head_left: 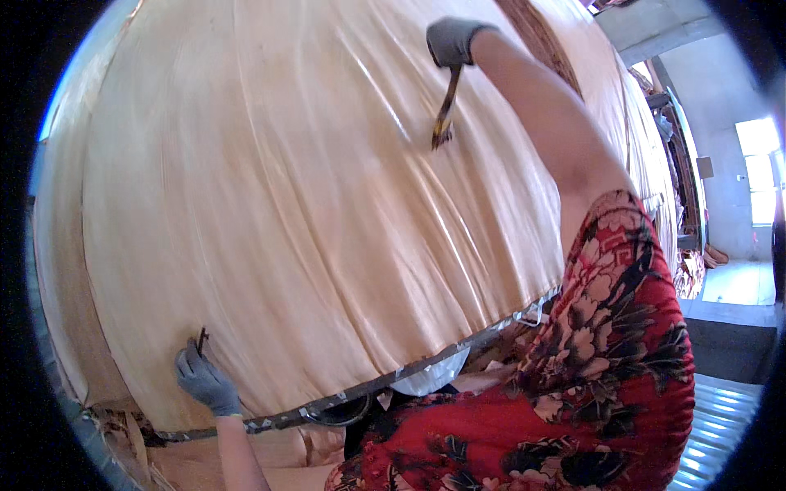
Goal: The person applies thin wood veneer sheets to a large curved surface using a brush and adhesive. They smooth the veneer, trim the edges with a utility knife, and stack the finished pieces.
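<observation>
A broad, pale tan sheet point(246, 204), rippled with long folds, fills most of the view; whether it is veneer, hide or cloth I cannot tell. My right hand point(453, 42), in a grey glove, is closed on a brush point(446, 110) above the sheet's far right part. The brush points down toward me, its bristle end dark. Near the sheet's lower left corner, my left hand point(206, 380), also gloved in grey, pinches a short, dark, thin stick-like piece point(202, 340). The lower part of that piece is hidden by the fingers.
A dark edge strip point(303, 409) with pale flecks runs along the sheet's near side, close to my body. Brown stacked layers point(686, 176) stand farther right. Corrugated metal point(720, 434) lies at lower right, and a bright window point(760, 168) is in the far wall.
</observation>
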`<state>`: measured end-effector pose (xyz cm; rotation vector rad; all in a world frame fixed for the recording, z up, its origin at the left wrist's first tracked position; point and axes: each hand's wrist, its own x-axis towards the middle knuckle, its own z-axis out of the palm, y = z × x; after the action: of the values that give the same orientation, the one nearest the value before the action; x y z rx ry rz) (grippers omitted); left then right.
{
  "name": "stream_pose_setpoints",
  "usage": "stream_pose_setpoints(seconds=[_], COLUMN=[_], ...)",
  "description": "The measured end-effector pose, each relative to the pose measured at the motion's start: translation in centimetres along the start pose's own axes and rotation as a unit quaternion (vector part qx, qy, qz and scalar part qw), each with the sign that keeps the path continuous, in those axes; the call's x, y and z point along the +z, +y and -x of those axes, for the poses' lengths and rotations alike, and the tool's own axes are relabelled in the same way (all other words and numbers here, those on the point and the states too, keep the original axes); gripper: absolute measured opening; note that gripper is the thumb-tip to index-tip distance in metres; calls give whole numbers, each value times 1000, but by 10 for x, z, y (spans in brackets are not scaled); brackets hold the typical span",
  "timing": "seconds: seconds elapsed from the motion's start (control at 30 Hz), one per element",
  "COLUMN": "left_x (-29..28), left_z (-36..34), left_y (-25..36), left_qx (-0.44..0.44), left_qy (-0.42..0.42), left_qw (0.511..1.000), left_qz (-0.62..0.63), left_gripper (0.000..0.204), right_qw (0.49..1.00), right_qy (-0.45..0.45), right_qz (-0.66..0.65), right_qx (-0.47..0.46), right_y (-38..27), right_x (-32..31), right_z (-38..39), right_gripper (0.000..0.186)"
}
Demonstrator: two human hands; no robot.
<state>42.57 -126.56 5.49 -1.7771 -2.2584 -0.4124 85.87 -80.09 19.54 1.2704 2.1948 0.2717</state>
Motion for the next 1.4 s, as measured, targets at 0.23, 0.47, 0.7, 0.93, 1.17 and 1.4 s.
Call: stream_pose_setpoints(seconds=[0.23,0.47,0.7,0.93,1.17,1.4], left_x=[-1,-1,4,2,-8,-8], left_z=[11,9,8,6,12,13], left_y=[-9,-9,-10,-8,-9,-9], left_qx=[6,11,34,23,9,1], left_qy=[-32,-28,10,3,38,2], left_qw=[999,999,997,996,997,998], left_qz=[-38,-36,-65,-86,-66,-64], left_gripper=[28,31,29,34,33,31], right_qw=[991,975,976,986,987,952], right_qy=[-77,-89,-191,-64,-12,-226], right_qz=[-108,-203,-103,-151,-148,14], right_qx=[-15,-1,-9,-22,-68,-206], right_y=[-34,-143,-191,-211,-281,-272], right_x=[-31,74,76,25,-10,-22], right_z=[71,312,465,385,336,404], right_gripper=[39,33,29,15,22,14])
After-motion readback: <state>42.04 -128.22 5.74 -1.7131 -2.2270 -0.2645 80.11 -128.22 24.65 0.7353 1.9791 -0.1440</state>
